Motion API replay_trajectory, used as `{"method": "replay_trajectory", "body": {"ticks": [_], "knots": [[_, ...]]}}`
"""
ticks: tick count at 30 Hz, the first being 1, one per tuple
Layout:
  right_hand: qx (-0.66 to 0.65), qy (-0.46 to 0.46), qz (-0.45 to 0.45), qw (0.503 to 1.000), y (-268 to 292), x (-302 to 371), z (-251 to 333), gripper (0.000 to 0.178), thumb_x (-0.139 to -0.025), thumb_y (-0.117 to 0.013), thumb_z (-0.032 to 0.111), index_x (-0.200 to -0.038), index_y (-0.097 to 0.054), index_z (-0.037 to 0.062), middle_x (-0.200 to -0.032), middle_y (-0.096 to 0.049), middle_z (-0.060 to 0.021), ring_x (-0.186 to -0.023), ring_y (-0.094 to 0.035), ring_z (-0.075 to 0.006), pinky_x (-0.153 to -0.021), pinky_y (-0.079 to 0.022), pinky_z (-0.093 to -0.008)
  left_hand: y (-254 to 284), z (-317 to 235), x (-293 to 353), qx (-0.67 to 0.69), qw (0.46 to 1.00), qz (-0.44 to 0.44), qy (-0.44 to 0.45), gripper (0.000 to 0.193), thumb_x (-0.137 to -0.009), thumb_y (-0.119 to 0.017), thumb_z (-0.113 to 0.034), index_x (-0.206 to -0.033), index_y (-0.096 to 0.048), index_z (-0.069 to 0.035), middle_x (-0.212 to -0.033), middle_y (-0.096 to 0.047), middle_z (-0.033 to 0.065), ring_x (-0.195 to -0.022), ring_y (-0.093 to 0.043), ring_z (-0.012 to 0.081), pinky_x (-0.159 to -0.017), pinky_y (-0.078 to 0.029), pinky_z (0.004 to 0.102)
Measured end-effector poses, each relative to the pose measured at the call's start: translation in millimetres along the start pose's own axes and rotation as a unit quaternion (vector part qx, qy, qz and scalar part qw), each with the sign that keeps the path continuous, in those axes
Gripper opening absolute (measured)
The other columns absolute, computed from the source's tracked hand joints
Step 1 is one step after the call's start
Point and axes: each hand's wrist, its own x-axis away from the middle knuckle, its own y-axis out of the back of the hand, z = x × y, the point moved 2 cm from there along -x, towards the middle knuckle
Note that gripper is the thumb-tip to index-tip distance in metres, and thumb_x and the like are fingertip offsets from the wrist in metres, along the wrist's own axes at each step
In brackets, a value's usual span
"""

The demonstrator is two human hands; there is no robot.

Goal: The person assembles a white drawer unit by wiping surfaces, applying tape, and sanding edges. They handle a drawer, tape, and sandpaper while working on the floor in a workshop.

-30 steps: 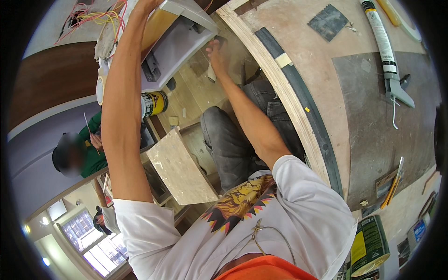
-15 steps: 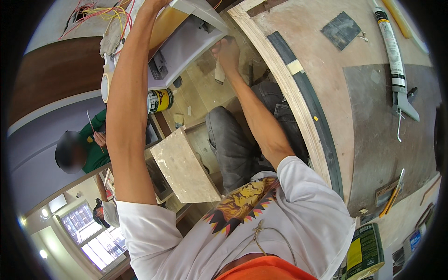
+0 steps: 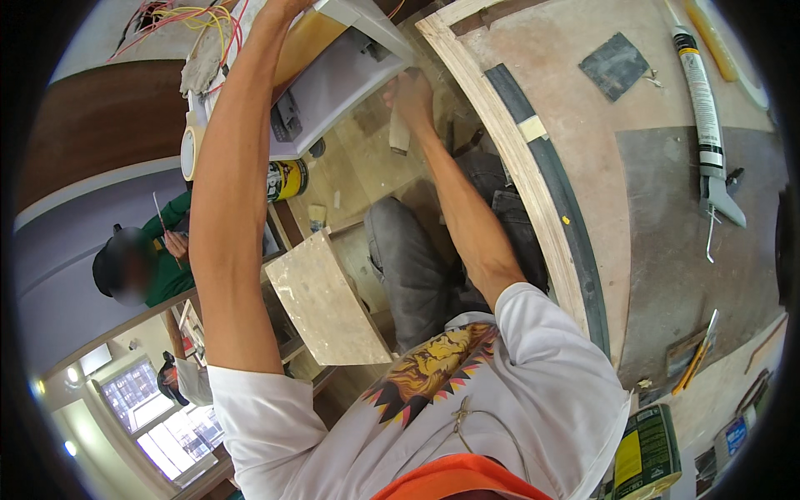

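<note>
My left hand (image 3: 289, 7) reaches to the top edge, at the upper rim of a white box-like cabinet unit (image 3: 354, 104) with a tan inner panel. Its fingers lie outside the picture. Beside the unit's right corner, my right hand (image 3: 411, 93) is closed round a tool with a pale handle (image 3: 399, 138). The handle's end points down toward my knees; the tool's other end is hidden by the hand and the unit. A dark fitting (image 3: 286, 117) sits inside the unit.
A worn board (image 3: 329, 300) lies before my knee, near a paintbrush (image 3: 317, 218) and paint can (image 3: 287, 180). At right, a plywood-edged bench (image 3: 533, 208) carries a sealant tube (image 3: 702, 108) and utility knife (image 3: 696, 354). A person in green (image 3: 171, 275) appears at left; loose wires (image 3: 196, 17) hang top left.
The view has shifted slightly. Both hands keep nearly the same places, with the right one still on the pale handle.
</note>
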Motion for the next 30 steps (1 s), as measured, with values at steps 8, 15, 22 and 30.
{"method": "replay_trajectory", "body": {"ticks": [8, 15, 22, 30], "knots": [[-0.044, 0.025, -0.040, 0.998, -5, 15, 0, 0.022, -0.109, -0.043, 0.018, -0.114, -0.053, -0.0013, -0.093, -0.066, -0.0086, -0.066, -0.066, -0.0161, -0.057, -0.055, -0.0312, 5, 4, 3, -0.041, 0.999, -0.013, -0.014, 0.056, -0.102, -0.058, -0.039, -0.142, -0.058, 0.000, -0.128, -0.069, 0.0200, -0.121, -0.065, 0.0293, -0.106, -0.047, 0.0392], [-0.069, 0.018, -0.054, 0.996, 0, 7, 4, 0.019, -0.108, -0.043, 0.017, -0.111, -0.053, 0.0001, -0.089, -0.063, -0.0072, -0.063, -0.064, -0.0149, -0.054, -0.054, -0.0306, -5, -2, -2, 0.008, 1.000, -0.007, -0.017, 0.054, -0.103, -0.056, -0.035, -0.142, -0.056, 0.001, -0.120, -0.072, 0.0166, -0.115, -0.067, 0.0246, -0.101, -0.049, 0.0350], [-0.091, -0.010, -0.017, 0.996, -17, 18, 1, 0.020, -0.108, -0.044, 0.018, -0.110, -0.053, 0.0003, -0.088, -0.061, -0.0069, -0.063, -0.064, -0.0151, -0.053, -0.055, -0.0305, 10, 10, 12, -0.017, 1.000, -0.010, 0.000, 0.055, -0.104, -0.056, -0.038, -0.142, -0.056, 0.002, -0.118, -0.072, 0.0163, -0.113, -0.067, 0.0240, -0.100, -0.050, 0.0348], [-0.028, 0.005, 0.001, 1.000, -2, -3, 0, 0.024, -0.109, -0.043, 0.021, -0.109, -0.054, -0.0007, -0.089, -0.062, -0.0086, -0.064, -0.066, -0.0167, -0.054, -0.058, -0.0330, -1, 3, 0, 0.002, 1.000, -0.002, 0.004, 0.057, -0.104, -0.055, -0.040, -0.143, -0.056, 0.001, -0.118, -0.073, 0.0173, -0.113, -0.067, 0.0239, -0.100, -0.049, 0.0356]]}}
